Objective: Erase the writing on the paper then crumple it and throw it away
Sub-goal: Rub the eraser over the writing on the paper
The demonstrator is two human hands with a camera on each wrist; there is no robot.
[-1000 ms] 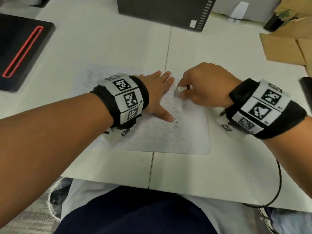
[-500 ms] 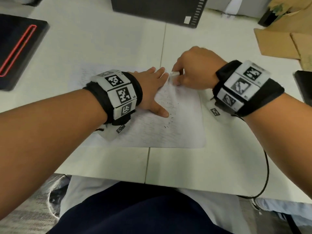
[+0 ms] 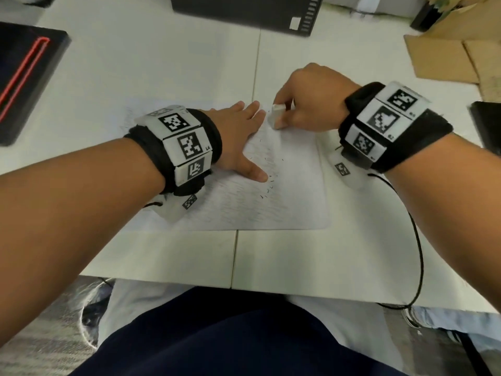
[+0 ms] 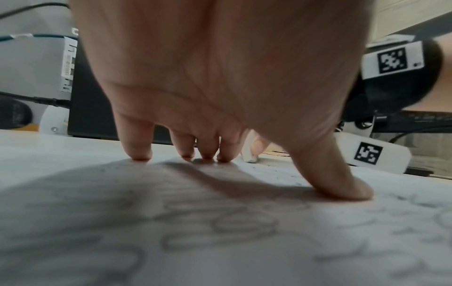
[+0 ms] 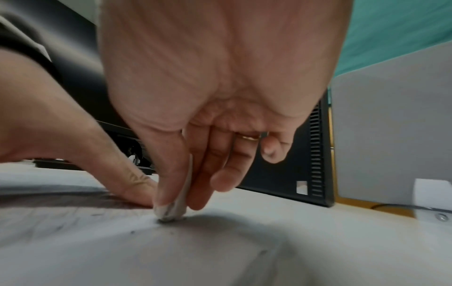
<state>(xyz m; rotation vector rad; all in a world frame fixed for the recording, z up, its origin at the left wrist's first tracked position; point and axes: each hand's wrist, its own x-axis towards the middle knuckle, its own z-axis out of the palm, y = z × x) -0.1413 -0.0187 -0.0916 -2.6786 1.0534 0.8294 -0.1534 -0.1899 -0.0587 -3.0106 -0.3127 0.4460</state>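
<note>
Bare table lies open from 3 to 6 o'clock of the paper. At 12, a black case blocks. At 9–10, a black device. At 1–2, cardboard. A cable trails at 4.

White eraser, pencil-grey-lined paper

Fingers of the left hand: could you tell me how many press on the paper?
5: four fingers side by side at the paper's far edge, the thumb splayed nearer, right. None hidden.
</note>
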